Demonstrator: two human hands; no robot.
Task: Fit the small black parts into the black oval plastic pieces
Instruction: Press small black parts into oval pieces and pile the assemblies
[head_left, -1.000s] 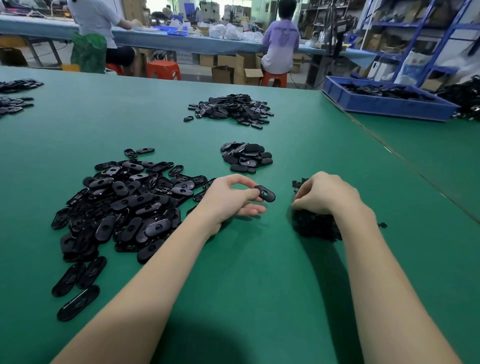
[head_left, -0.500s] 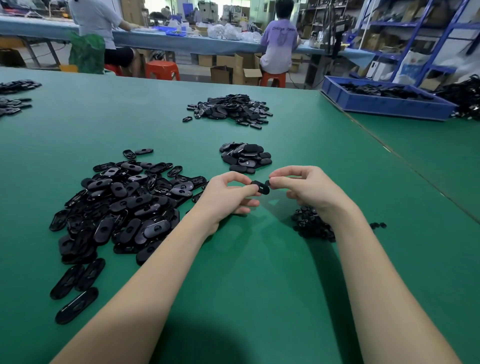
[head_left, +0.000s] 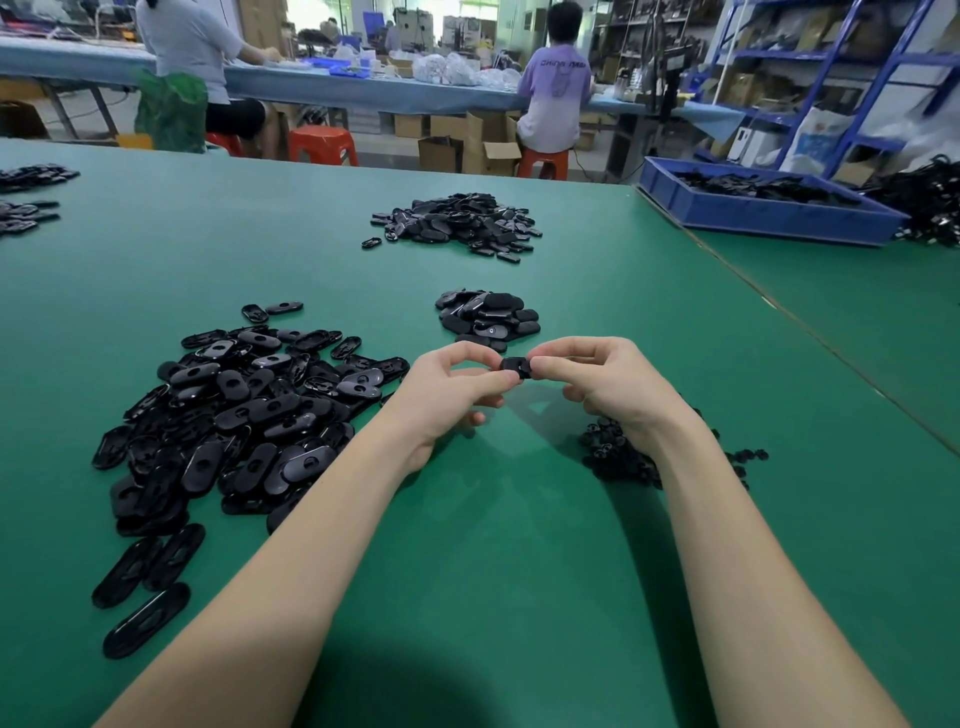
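Note:
Above the green table (head_left: 519, 545), both hands meet on one black oval plastic piece (head_left: 516, 367). My left hand (head_left: 449, 387) pinches its left end between thumb and forefinger. My right hand (head_left: 605, 382) pinches the right end; any small part under those fingertips is hidden. A big heap of loose oval pieces (head_left: 244, 410) lies to the left. Small black parts (head_left: 618, 457) sit in a pile under my right wrist. A small stack of oval pieces (head_left: 488, 317) lies just beyond my hands.
Another heap of black pieces (head_left: 457, 223) lies farther back in the middle. A blue bin (head_left: 763, 213) of black parts stands at the back right, past a seam in the table. Two people sit at a far bench with their backs turned.
My right hand left the pile of small parts and rose to meet the left hand. Both hands now pinch the oval piece, lifted slightly higher.

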